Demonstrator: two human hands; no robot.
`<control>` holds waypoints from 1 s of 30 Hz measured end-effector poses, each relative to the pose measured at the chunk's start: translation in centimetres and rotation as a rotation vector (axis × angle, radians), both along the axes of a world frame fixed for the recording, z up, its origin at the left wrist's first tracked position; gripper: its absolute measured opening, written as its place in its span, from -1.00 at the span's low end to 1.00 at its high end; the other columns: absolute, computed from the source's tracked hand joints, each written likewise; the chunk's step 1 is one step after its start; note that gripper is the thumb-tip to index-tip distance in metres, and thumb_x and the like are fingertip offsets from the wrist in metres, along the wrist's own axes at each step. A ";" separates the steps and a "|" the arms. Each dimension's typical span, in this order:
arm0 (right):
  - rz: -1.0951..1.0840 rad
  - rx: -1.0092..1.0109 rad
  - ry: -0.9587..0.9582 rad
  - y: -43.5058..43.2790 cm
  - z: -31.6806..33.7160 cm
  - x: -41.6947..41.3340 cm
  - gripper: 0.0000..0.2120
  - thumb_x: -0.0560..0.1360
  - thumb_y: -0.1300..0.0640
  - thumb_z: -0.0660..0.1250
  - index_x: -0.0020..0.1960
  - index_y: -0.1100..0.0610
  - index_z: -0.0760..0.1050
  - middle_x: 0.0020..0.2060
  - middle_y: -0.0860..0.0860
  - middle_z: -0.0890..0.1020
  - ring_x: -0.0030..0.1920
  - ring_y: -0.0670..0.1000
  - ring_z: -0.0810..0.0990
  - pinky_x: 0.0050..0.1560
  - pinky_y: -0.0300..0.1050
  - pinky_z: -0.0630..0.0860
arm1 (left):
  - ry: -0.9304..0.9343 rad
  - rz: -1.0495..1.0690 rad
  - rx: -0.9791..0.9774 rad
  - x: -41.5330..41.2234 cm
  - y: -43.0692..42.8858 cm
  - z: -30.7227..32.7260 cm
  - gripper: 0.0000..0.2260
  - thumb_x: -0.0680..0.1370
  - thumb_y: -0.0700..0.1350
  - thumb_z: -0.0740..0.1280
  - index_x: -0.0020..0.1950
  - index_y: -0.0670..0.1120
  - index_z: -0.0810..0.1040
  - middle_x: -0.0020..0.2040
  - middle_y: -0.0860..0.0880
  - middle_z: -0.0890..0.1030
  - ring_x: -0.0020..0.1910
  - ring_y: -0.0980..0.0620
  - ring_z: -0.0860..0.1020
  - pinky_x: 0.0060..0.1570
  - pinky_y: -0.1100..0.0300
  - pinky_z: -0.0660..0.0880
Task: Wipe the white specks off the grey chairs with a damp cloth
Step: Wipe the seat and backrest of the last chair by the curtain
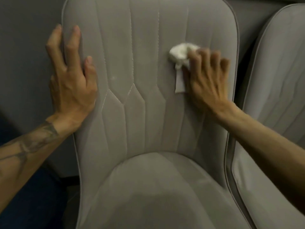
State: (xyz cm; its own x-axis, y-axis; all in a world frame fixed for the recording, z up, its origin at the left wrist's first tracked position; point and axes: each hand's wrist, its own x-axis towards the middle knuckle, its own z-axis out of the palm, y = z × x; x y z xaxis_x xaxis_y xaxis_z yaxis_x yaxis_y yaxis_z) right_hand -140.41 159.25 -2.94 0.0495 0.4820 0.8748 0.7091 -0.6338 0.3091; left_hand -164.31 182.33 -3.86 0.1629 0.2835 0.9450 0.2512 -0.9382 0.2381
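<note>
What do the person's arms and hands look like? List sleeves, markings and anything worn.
Both forearms are bare, no sleeves in view. The left forearm carries a dark tattoo up to the wrist; the right forearm shows none. No glove, ring or watch can be made out on the left hand or the blurred right hand.

The light is dim and warm, soft enough to leave no hard shadows, though the lower left corner sinks into darkness. The right hand (208,76) and the pale cloth (180,54) are smeared with blur, and the chair (148,113) edges bow with wide-angle distortion.
</note>
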 end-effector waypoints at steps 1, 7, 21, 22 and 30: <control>-0.040 0.114 0.051 0.7 0.2 -0.3 -0.67 0.68 -0.07 0.12 0.36 0.06 0.34 0.16 0.07 0.39 0.00 0.12 0.34 -0.04 0.03 0.21 | -0.003 0.004 0.004 -0.1 0.1 0.0 -0.56 0.75 -0.04 0.13 0.64 -0.06 0.27 0.58 -0.28 0.28 0.54 -0.02 0.30 0.39 0.25 0.32; 0.027 -0.248 0.156 -0.6 -10.8 -5.4 -0.64 0.65 0.05 0.16 0.41 0.11 0.33 0.24 0.14 0.53 -0.02 0.18 0.44 -0.03 0.07 0.24 | 0.001 -0.031 -0.003 -0.3 -0.4 0.2 -0.57 0.75 -0.11 0.16 0.63 -0.14 0.31 0.56 -0.34 0.28 0.55 -0.14 0.32 0.40 0.60 0.08; 0.146 -0.297 0.140 -0.6 -19.5 -6.8 -0.68 0.63 0.02 0.24 0.33 0.13 0.42 0.20 0.12 0.54 -0.12 0.18 0.49 -0.06 0.07 0.30 | 0.036 -0.009 -0.045 -0.6 -1.2 0.7 -0.56 0.75 -0.10 0.15 0.63 -0.15 0.31 0.59 -0.27 0.27 0.58 -0.15 0.33 0.31 0.58 0.22; 0.181 -0.372 0.095 -1.1 -19.4 -6.2 -0.70 0.65 0.04 0.18 0.34 0.12 0.41 0.20 0.09 0.52 -0.14 0.17 0.48 -0.07 0.05 0.29 | 0.039 -0.003 -0.045 -0.6 -1.2 0.7 -0.56 0.75 -0.09 0.15 0.63 -0.14 0.31 0.59 -0.26 0.27 0.58 -0.13 0.32 0.32 0.47 0.32; 0.144 -0.294 0.165 -0.2 -19.1 -6.8 -0.68 0.63 0.01 0.16 0.32 0.12 0.42 0.18 0.11 0.52 -0.11 0.17 0.48 -0.05 0.06 0.27 | 0.026 -0.006 -0.042 -0.5 -1.1 0.7 -0.57 0.75 -0.10 0.16 0.63 -0.15 0.32 0.58 -0.29 0.28 0.56 -0.15 0.35 0.31 0.46 0.33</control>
State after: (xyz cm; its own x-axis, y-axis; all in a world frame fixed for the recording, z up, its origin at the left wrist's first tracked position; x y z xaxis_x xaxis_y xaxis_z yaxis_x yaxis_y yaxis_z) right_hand -147.24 159.02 -22.05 0.0917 0.7237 0.6840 0.8399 -0.4252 0.3373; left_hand -164.84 181.18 -3.20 0.1891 0.3214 0.9279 0.2519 -0.9292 0.2705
